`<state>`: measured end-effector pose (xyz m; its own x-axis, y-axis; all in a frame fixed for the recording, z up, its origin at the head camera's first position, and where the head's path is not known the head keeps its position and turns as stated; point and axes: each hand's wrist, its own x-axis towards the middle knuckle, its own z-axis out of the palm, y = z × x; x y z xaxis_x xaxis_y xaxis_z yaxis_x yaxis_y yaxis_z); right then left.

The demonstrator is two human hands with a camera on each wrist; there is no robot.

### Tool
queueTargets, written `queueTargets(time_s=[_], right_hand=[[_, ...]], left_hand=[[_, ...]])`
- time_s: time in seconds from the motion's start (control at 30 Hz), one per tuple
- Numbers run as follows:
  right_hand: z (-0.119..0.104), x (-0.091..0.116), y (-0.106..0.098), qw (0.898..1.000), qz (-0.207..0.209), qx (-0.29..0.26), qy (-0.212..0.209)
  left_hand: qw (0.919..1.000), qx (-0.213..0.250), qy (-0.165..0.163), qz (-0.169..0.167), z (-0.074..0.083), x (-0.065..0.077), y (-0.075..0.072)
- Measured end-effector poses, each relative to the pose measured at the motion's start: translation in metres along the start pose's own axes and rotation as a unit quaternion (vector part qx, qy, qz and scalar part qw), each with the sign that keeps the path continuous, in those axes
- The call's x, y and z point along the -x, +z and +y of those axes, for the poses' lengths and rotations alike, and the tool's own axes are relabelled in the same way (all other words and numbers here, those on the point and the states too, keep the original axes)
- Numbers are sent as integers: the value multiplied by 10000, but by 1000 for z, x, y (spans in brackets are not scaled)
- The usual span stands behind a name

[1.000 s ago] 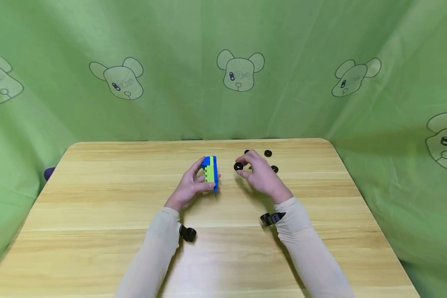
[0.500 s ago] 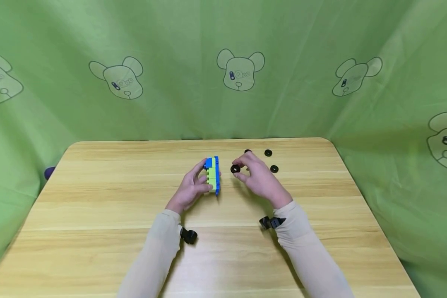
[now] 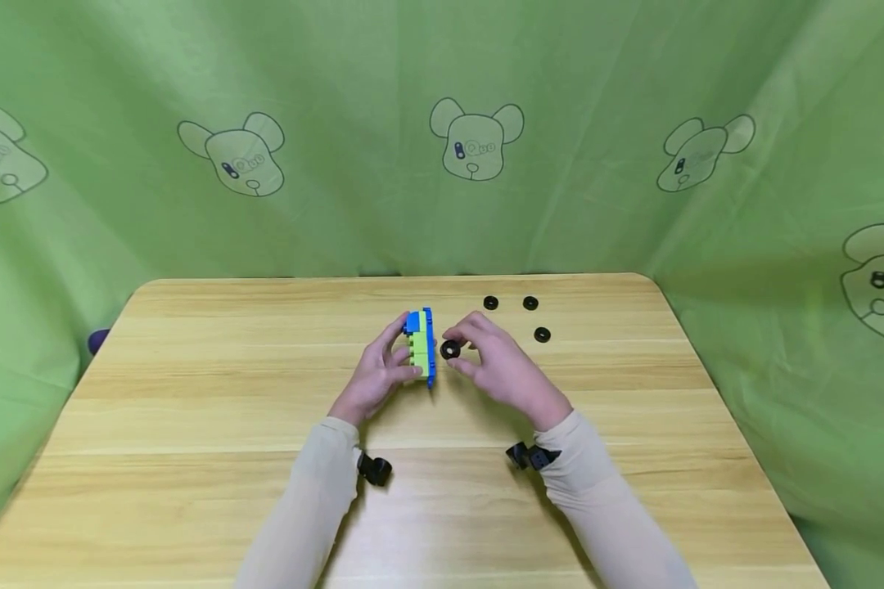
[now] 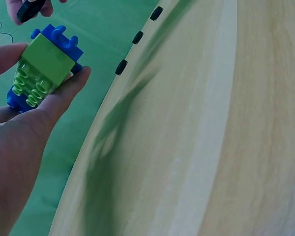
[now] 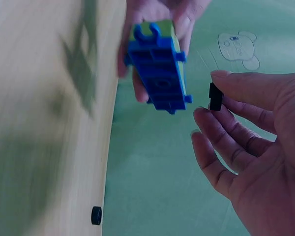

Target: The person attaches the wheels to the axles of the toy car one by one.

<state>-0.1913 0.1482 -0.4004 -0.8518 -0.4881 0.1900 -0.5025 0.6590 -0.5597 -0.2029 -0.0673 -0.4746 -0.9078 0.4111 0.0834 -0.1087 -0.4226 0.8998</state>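
Observation:
My left hand holds a toy vehicle body of blue and lime-green building blocks, gripped between thumb and fingers above the table. Its blue underside, in the right wrist view, shows short axle pegs at the sides and a hook at one end. Studs on the green blocks show in the left wrist view. My right hand pinches a small black toy wheel by its rim with thumb and fingertips. That wheel is just right of the block body, with a small gap between them.
Three more black wheels lie on the wooden table at the back right: a left one, a right one and a nearer one. A green curtain hangs behind the table's far edge.
My right hand has carried the wheel left and nearer to me, up close to the block body, uncovering a wheel behind it. The left hand has turned the body slightly.

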Motion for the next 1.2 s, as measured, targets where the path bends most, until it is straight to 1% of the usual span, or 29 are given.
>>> queueTargets(time_s=[0.2,0.37,0.67,1.2], right_hand=[[-4,1,9,9999,-90,-15,-103],[-5,2,14,9998,-182,-5,-71],[-6,3,20,9998,-198,-46,-77],[-4,0,27,9997,-131,-1,-208]], left_hand=[[9998,-162,-25,98,0,1,0],[9996,-263,-28,100,-2,1,0],[9997,-229,116,63,-4,0,0],[9998,-201,58,68,-3,2,1]])
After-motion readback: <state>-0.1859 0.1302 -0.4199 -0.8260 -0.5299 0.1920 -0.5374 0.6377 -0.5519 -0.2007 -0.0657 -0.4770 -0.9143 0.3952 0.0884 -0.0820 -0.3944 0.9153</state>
